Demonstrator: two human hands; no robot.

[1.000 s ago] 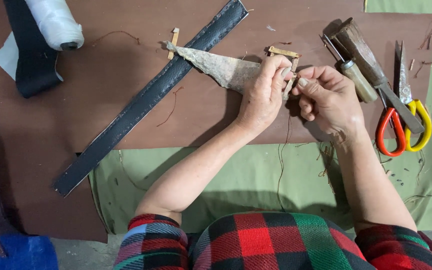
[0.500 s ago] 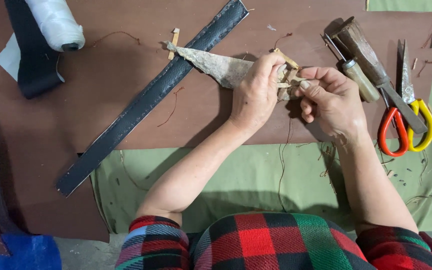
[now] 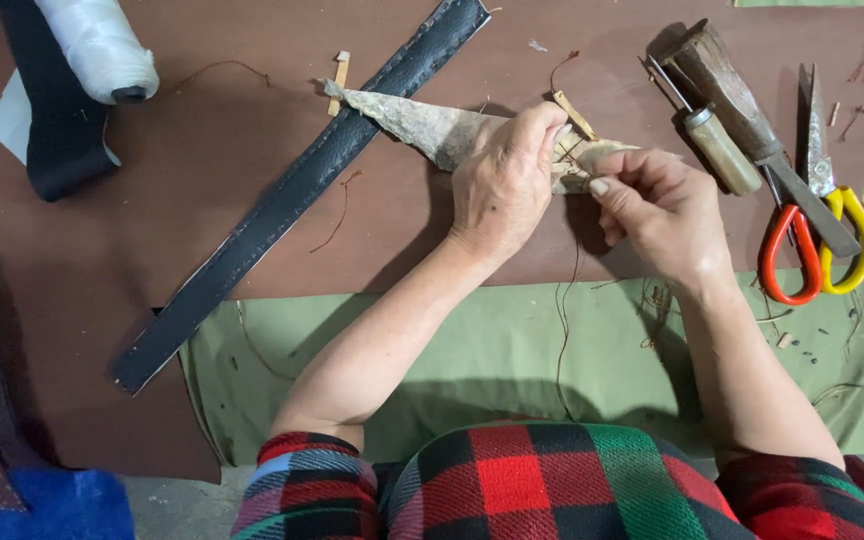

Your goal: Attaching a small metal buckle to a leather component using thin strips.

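From the head view, the left hand (image 3: 504, 185) presses the tapered grey leather scrap (image 3: 422, 125) onto the brown leather sheet (image 3: 202, 200), fingers closed over its wide end. The right hand (image 3: 657, 210), at three o'clock, pinches that end shut. The scrap's tip lies on the black strap (image 3: 292, 195) at ten o'clock; an awl (image 3: 707, 135) and scissors (image 3: 817, 235) crowd three o'clock.

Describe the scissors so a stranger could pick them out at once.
Start at the brown leather sheet covering the table and go to its right edge, past the right hand. The scissors lie there beside a wooden-handled awl. Only they have loop handles, one red, one yellow.
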